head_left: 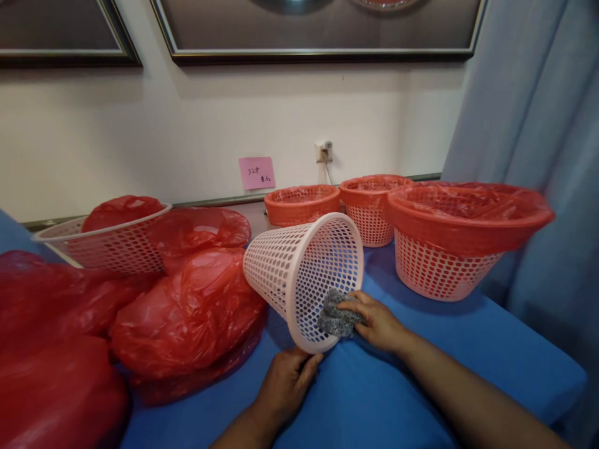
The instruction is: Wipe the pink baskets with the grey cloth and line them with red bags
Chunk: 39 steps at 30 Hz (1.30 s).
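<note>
A white perforated plastic basket (276, 255) lies tilted on its side above the blue cloth, its round mouth turned towards me and to the right. My left hand (286, 380) grips the lower rim from below, thumb along the edge and some fingers hidden behind it. In my right hand (377, 318) is a crumpled grey cloth (340, 315), pressed at the inside of the basket's mouth near the lower right rim. Just left of the basket bulges a red plastic bag (187, 312).
Baskets lined with red bags stand behind and to the right: a small one (302, 206), another (369, 215) and a wide one (444, 274). More red bags (56, 374) and a white basket (116, 240) fill the left. A pink note (257, 173) and a socket (324, 152) are on the wall.
</note>
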{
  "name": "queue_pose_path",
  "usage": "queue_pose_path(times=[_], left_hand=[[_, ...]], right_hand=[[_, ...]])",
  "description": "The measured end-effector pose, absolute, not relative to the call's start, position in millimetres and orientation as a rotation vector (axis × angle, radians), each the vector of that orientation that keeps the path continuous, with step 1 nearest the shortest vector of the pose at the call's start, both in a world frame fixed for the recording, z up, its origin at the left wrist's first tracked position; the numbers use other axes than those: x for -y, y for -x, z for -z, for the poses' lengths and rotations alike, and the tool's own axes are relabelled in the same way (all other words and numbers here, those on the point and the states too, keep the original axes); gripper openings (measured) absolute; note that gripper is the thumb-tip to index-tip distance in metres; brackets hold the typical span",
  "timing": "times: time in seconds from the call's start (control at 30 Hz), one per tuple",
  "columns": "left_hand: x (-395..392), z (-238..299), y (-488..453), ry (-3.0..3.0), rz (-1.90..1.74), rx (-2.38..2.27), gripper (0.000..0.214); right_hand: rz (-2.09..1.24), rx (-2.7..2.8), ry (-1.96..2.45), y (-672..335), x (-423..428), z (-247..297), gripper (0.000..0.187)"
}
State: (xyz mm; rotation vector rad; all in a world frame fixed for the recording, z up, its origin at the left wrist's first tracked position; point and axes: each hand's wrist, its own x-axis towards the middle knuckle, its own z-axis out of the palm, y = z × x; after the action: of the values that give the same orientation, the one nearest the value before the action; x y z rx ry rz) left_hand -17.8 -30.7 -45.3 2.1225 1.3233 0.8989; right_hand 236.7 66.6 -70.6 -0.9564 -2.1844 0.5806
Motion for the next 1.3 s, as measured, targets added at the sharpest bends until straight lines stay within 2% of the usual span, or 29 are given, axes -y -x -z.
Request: queue_pose_path(times=[0.23, 0.43, 0.6, 0.8, 0.9, 1.17, 1.3], left_hand=[[38.5, 44.1, 23.4, -2.043, -1.076, -1.348, 0.032], [35.4, 42.0, 20.2, -2.080, -1.034, -1.347, 0.027], [31.7, 40.0, 16.9, -2.158, -0.988, -1.296, 0.034], [35.2, 40.6, 19.6, -2.102, -1.066, -1.372, 0.031], [36.6, 40.6, 20.0, -2.084, -1.074, -1.349, 0.031], [34.2, 42.7, 21.2, -2.068, -1.027, -1.331, 0.030], [31.3, 40.6, 18.7, -2.141, -0.916, -1.280, 0.032]], right_hand=[[-0.293, 1.778, 1.394, -258.1, -96.9, 80.6, 0.064], [-0.600, 2.215, 1.020, -241.7, -69.0, 67.6, 0.070], [-0.714, 2.258, 0.893, -234.5, -58.4, 63.3, 0.071], [-0.355, 1.851, 1.277, -250.9, -90.4, 78.2, 0.065], [-0.286, 1.754, 1.416, -257.2, -98.2, 80.4, 0.064], [-0.781, 2.212, 0.904, -241.3, -66.3, 64.3, 0.066], [-0.736, 2.181, 0.900, -240.3, -67.6, 67.3, 0.069]])
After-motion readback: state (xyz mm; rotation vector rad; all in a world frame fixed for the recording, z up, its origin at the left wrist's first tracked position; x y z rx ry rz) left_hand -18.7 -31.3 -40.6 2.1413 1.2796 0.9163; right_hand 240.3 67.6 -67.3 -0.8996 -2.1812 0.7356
